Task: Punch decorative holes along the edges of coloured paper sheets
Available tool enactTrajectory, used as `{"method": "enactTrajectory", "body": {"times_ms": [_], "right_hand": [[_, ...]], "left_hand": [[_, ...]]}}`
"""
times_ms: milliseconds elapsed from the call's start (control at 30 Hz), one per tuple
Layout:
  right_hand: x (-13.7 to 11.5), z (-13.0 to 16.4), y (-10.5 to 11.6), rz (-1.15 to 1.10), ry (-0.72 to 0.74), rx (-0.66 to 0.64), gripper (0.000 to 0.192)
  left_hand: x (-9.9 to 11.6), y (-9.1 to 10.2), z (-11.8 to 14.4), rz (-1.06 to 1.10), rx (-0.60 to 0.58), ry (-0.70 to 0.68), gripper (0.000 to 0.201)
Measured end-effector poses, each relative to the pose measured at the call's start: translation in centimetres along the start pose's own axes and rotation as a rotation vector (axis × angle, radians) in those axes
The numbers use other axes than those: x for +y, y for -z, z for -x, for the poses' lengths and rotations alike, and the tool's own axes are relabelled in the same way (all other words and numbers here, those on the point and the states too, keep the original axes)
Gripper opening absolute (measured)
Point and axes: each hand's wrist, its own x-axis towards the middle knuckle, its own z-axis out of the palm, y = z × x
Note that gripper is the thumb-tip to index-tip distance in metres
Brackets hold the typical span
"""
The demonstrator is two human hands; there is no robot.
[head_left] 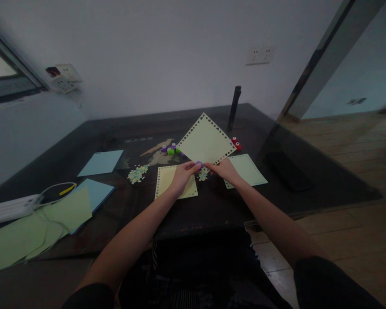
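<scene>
Holding a pale yellow paper sheet (206, 139) up on its corner like a diamond, the left hand (183, 175) and the right hand (225, 168) meet at its lowest point above the dark bench (212, 206). The left hand is pressed together, pinching a small purple punch (199, 163) at that bottom corner; the right hand pinches the paper's edge just beside it. Small holes run all around the border of the raised sheet. Under the left hand lies a second yellow sheet (167, 180) flat on the bench, also with a punched border, and under the right wrist lies a third sheet (249, 169) of the same kind. Scraps of punched paper sit in a little heap (137, 173) to the left of these sheets, and a few more scraps (202, 175) lie just below the hands. Behind the raised sheet are a cluster of purple and green punches (171, 149) on one side and a red punch (236, 143) on the other. Farther left lie blue sheets (100, 162) and green sheets (67, 210), near a white power strip (9, 208). No box, tray or other container can be seen on the bench.
</scene>
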Motion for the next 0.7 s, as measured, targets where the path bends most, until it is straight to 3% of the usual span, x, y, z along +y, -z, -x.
{"method": "enactTrajectory", "body": {"times_ms": [700], "right_hand": [[-0.28,-0.08,0.51,-0.042,0.015,-0.055,0.031]], "left_hand": [[-0.19,-0.29,-0.19,-0.101,0.024,-0.052,0.033]]}}
